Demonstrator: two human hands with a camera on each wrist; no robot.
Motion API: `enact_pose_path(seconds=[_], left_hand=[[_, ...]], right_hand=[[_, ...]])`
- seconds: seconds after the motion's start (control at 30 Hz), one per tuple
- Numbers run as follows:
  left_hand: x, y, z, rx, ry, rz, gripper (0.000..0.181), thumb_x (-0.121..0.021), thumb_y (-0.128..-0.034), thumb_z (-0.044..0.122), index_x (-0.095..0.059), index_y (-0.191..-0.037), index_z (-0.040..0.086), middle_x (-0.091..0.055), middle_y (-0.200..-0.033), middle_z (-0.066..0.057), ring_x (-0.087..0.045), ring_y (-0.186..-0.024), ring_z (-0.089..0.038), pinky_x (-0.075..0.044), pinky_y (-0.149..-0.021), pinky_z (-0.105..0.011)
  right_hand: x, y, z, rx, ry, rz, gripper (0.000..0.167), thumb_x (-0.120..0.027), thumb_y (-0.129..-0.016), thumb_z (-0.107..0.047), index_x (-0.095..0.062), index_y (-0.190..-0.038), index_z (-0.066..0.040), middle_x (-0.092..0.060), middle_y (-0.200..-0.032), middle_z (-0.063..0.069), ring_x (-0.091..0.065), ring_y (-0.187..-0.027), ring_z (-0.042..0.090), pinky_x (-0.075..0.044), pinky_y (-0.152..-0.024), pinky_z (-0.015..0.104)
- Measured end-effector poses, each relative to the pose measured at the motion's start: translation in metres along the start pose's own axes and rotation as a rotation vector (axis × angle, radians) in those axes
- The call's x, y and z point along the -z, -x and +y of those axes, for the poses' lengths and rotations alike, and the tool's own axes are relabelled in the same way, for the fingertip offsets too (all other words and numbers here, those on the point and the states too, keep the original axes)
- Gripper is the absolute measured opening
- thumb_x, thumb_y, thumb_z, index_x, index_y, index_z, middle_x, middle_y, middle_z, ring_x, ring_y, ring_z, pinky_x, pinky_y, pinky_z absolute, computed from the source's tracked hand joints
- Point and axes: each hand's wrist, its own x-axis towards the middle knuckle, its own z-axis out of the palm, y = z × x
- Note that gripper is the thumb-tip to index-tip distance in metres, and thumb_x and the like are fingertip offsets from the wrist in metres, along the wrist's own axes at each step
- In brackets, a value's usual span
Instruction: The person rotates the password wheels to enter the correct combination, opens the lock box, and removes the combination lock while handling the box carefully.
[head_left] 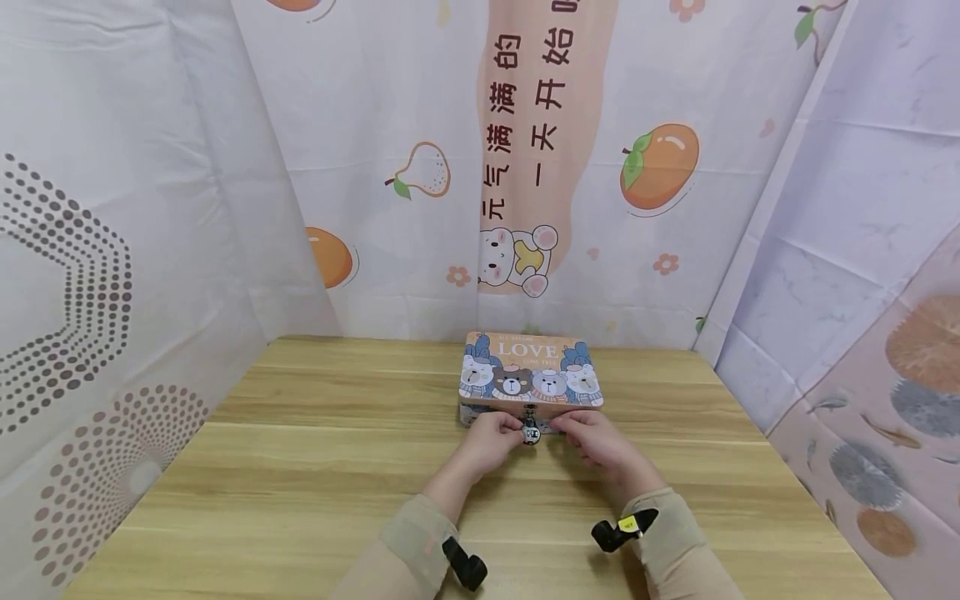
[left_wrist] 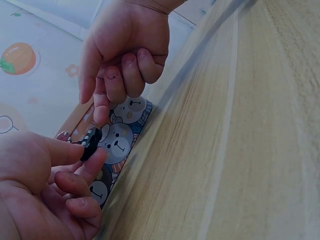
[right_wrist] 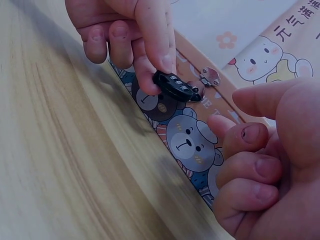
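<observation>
A tin box [head_left: 528, 371] printed with bears and the word LOVE lies at the back of the table, lid down. At its front metal clasp [right_wrist: 209, 76] is a small black combination padlock [right_wrist: 176, 87] with number dials. My left hand [head_left: 491, 442] pinches the padlock's body between thumb and index finger. My right hand [head_left: 600, 442] is by the box's front, right of the padlock. In the right wrist view its thumb and index finger stand apart, the other fingers loosely bent, nothing between them. Whether the shackle is fastened I cannot tell.
The wooden table [head_left: 315, 475] reaches from the box toward me. A printed curtain [head_left: 375, 275] hangs close behind the box, with more cloth along the left and right sides. Both wrists wear black camera mounts [head_left: 467, 567].
</observation>
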Motion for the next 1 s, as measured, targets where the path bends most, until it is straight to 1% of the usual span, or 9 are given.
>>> enact_pose_path(seconds=[0.27, 0.4, 0.5, 0.63, 0.83, 1.0], left_hand=[[0.001, 0.000, 0.000, -0.007, 0.001, -0.003, 0.009, -0.067, -0.0951, 0.006, -0.070, -0.100, -0.001, -0.069, -0.089, -0.003, -0.061, -0.082, -0.014, -0.050, -0.074, -0.033], [0.002, 0.000, 0.000, -0.010, 0.014, 0.003, 0.009, -0.067, -0.0945, 0.005, -0.070, -0.100, -0.001, -0.069, -0.089, -0.004, -0.060, -0.080, -0.015, -0.048, -0.070, -0.031], [0.002, 0.001, 0.000, -0.015, 0.022, 0.000, 0.009, -0.068, -0.0937, 0.004, -0.069, -0.100, -0.003, -0.068, -0.089, -0.005, -0.059, -0.077, -0.015, -0.048, -0.066, -0.030], [0.001, 0.000, 0.000, -0.015, 0.027, -0.003, 0.010, -0.068, -0.0936, 0.005, -0.070, -0.100, -0.003, -0.068, -0.089, -0.005, -0.058, -0.076, -0.015, -0.047, -0.065, -0.030], [0.001, -0.001, 0.000, -0.018, 0.015, -0.001, 0.009, -0.068, -0.0940, 0.006, -0.071, -0.099, -0.001, -0.068, -0.090, -0.004, -0.059, -0.079, -0.015, -0.048, -0.070, -0.031], [0.000, 0.000, 0.000, -0.029, 0.010, -0.001, 0.008, -0.069, -0.0930, 0.005, -0.071, -0.098, -0.001, -0.068, -0.089, -0.003, -0.060, -0.080, -0.014, -0.049, -0.072, -0.031]], right_hand=[[-0.002, 0.000, -0.002, 0.004, 0.015, 0.001, 0.034, -0.057, -0.104, -0.023, -0.066, -0.115, 0.008, -0.044, -0.068, -0.001, -0.029, -0.047, 0.008, -0.024, -0.041, 0.023], [-0.006, -0.002, -0.003, 0.021, 0.024, -0.012, 0.035, -0.058, -0.103, -0.025, -0.064, -0.115, 0.008, -0.043, -0.067, -0.003, -0.030, -0.047, 0.008, -0.025, -0.042, 0.023], [-0.010, -0.004, -0.001, 0.020, 0.025, -0.015, 0.033, -0.058, -0.103, -0.024, -0.065, -0.116, 0.005, -0.043, -0.066, -0.004, -0.031, -0.048, 0.008, -0.026, -0.042, 0.023], [-0.014, -0.007, 0.002, 0.017, 0.042, -0.005, 0.030, -0.059, -0.103, -0.023, -0.066, -0.117, 0.002, -0.044, -0.066, -0.003, -0.033, -0.048, 0.008, -0.027, -0.042, 0.023], [-0.021, -0.009, 0.007, 0.010, 0.091, 0.010, 0.026, -0.060, -0.102, -0.021, -0.068, -0.114, 0.000, -0.049, -0.070, 0.000, -0.035, -0.049, 0.010, -0.029, -0.044, 0.024], [-0.026, -0.009, 0.009, 0.026, 0.101, 0.028, 0.023, -0.060, -0.102, -0.019, -0.069, -0.110, 0.001, -0.049, -0.069, 0.000, -0.035, -0.048, 0.010, -0.029, -0.044, 0.024]])
